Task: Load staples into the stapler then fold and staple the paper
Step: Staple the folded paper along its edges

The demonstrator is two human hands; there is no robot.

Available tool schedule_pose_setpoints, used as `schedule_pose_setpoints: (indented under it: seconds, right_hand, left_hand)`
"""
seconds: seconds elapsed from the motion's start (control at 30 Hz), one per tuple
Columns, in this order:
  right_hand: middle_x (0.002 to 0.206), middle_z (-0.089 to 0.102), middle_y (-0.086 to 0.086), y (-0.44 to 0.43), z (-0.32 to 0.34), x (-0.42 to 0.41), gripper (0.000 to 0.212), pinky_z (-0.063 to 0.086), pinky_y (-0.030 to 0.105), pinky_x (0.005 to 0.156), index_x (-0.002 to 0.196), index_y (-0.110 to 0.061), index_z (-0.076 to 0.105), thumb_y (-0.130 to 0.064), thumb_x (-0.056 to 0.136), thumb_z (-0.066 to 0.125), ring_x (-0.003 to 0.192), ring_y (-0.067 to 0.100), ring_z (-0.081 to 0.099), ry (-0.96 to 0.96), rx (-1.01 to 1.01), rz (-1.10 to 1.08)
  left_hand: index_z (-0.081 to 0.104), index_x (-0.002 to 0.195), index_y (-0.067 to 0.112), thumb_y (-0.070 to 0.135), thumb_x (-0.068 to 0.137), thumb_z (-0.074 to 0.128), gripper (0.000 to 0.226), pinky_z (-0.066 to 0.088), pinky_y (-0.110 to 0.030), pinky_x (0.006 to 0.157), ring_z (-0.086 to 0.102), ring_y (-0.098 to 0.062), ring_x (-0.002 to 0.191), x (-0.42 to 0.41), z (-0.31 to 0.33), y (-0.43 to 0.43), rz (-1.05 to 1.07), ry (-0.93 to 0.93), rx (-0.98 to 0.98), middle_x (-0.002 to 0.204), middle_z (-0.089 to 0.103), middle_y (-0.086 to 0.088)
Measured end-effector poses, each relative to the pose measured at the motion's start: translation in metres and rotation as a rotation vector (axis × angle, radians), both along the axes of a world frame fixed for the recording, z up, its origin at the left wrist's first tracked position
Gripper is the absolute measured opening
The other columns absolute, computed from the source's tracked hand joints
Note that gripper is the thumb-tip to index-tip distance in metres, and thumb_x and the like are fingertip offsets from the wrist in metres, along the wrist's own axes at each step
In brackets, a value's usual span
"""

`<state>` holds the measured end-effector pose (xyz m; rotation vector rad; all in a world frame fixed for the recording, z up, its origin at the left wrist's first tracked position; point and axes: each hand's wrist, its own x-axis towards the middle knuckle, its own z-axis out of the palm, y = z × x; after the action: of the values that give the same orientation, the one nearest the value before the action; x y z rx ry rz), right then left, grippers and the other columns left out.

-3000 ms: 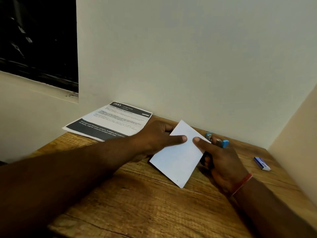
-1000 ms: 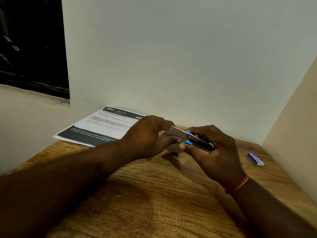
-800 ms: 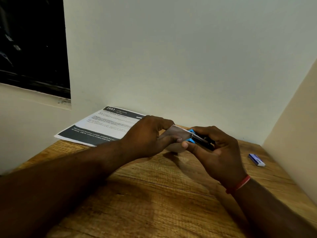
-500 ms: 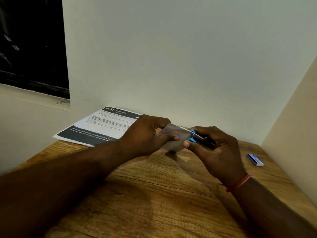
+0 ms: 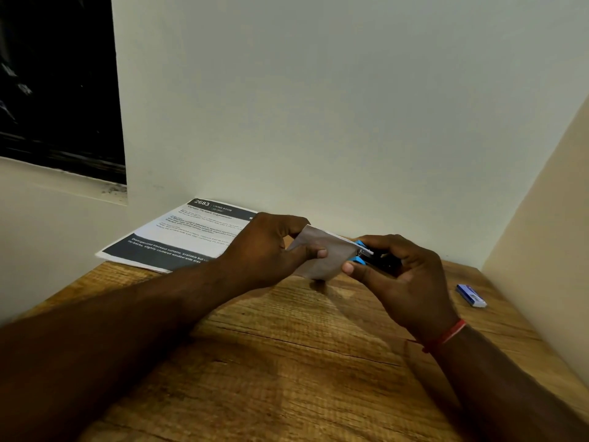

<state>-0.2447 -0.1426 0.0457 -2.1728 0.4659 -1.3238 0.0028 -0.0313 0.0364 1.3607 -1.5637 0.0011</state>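
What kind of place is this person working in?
Likely a room in a home: a wooden table pushed into a corner of plain walls, and a printed sheet headed "Living Room".

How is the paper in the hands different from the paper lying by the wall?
The folded paper is blank; the printed sheet has text and dark bands. The folded paper is small and held up off the table by the left hand; the printed sheet is bigger and lies flat, untouched. Both are white paper.
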Motion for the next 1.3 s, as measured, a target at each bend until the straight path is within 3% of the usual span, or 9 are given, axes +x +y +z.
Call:
schedule_pose_setpoints:
  seconds: [0.1, 0.33, 0.5, 0.7, 0.83, 1.0, 1.1, 1.3]
  right_hand:
    - [0.112, 0.084, -0.001, -0.0005, 0.0008, -0.0015, 0.051, 0.067, 0.042, 0.09, 0.116, -0.017, 0.087, -0.044, 0.073, 0.094, 0.104, 0.013, 0.08, 0.015, -0.022, -0.004]
    - [0.111, 0.084, -0.001, -0.0008, 0.0014, -0.0027, 0.052, 0.067, 0.04, 0.089, 0.116, -0.016, 0.086, -0.043, 0.073, 0.094, 0.103, 0.014, 0.08, 0.023, -0.039, -0.01]
    - [0.11, 0.084, -0.003, -0.001, 0.0009, -0.0031, 0.051, 0.067, 0.036, 0.088, 0.115, -0.018, 0.086, -0.044, 0.073, 0.094, 0.102, 0.012, 0.08, 0.022, -0.04, -0.016]
    - [0.109, 0.084, 0.0, -0.0023, 0.0011, -0.0038, 0.049, 0.066, 0.047, 0.087, 0.115, -0.016, 0.087, -0.04, 0.073, 0.096, 0.1, 0.017, 0.08, 0.029, -0.043, -0.034]
    - [0.108, 0.084, 0.0, -0.002, 0.0015, -0.0049, 0.049, 0.066, 0.045, 0.086, 0.114, -0.015, 0.087, -0.041, 0.072, 0.095, 0.099, 0.015, 0.079, 0.036, -0.055, -0.039]
    - [0.108, 0.084, -0.003, -0.0016, 0.002, -0.0048, 0.05, 0.065, 0.039, 0.084, 0.113, -0.017, 0.086, -0.047, 0.073, 0.092, 0.099, 0.013, 0.078, 0.047, -0.07, -0.04]
    - [0.108, 0.083, -0.003, -0.0015, 0.0016, -0.0042, 0.051, 0.065, 0.036, 0.084, 0.113, -0.017, 0.086, -0.049, 0.074, 0.091, 0.099, 0.012, 0.078, 0.04, -0.072, -0.043]
    - [0.112, 0.084, -0.006, -0.0056, -0.0005, -0.0027, 0.041, 0.064, 0.022, 0.089, 0.116, -0.016, 0.085, -0.025, 0.078, 0.099, 0.105, 0.005, 0.079, 0.047, -0.043, -0.033]
  left_hand:
    - [0.085, 0.091, 0.028, 0.039, 0.096, 0.091, 0.012, 0.052, -0.026, 0.069, 0.075, -0.007, 0.084, 0.0008, 0.0001, -0.0006, 0.011, 0.001, 0.016, 0.084, 0.081, 0.015]
    - [0.087, 0.095, 0.027, 0.043, 0.094, 0.089, 0.016, 0.057, -0.036, 0.073, 0.077, -0.011, 0.088, 0.0008, -0.0007, -0.001, 0.008, 0.017, 0.026, 0.088, 0.083, 0.014]
    - [0.086, 0.093, 0.033, 0.042, 0.094, 0.09, 0.01, 0.057, -0.034, 0.074, 0.077, -0.007, 0.09, 0.0014, -0.0021, -0.002, -0.004, 0.031, 0.036, 0.09, 0.083, 0.018]
    - [0.085, 0.092, 0.037, 0.047, 0.092, 0.087, 0.011, 0.055, -0.027, 0.071, 0.077, -0.005, 0.09, 0.001, -0.0022, -0.0013, 0.003, 0.04, 0.033, 0.091, 0.083, 0.02]
    - [0.086, 0.093, 0.033, 0.045, 0.093, 0.088, 0.013, 0.058, -0.037, 0.073, 0.077, -0.007, 0.09, 0.0015, -0.0019, -0.002, 0.016, 0.033, 0.035, 0.09, 0.083, 0.016]
    - [0.082, 0.09, 0.043, 0.049, 0.091, 0.086, 0.008, 0.063, -0.045, 0.078, 0.078, -0.007, 0.091, 0.0003, -0.0008, 0.0001, 0.002, 0.031, 0.046, 0.091, 0.083, 0.018]
    - [0.086, 0.093, 0.034, 0.051, 0.09, 0.086, 0.018, 0.063, -0.046, 0.079, 0.078, -0.006, 0.092, -0.0004, -0.0017, -0.0003, 0.021, 0.041, 0.055, 0.092, 0.083, 0.018]
    - [0.088, 0.098, 0.025, 0.04, 0.096, 0.091, 0.015, 0.063, -0.045, 0.077, 0.078, -0.009, 0.09, -0.0009, -0.0022, 0.0011, 0.018, 0.042, 0.058, 0.09, 0.084, 0.011]
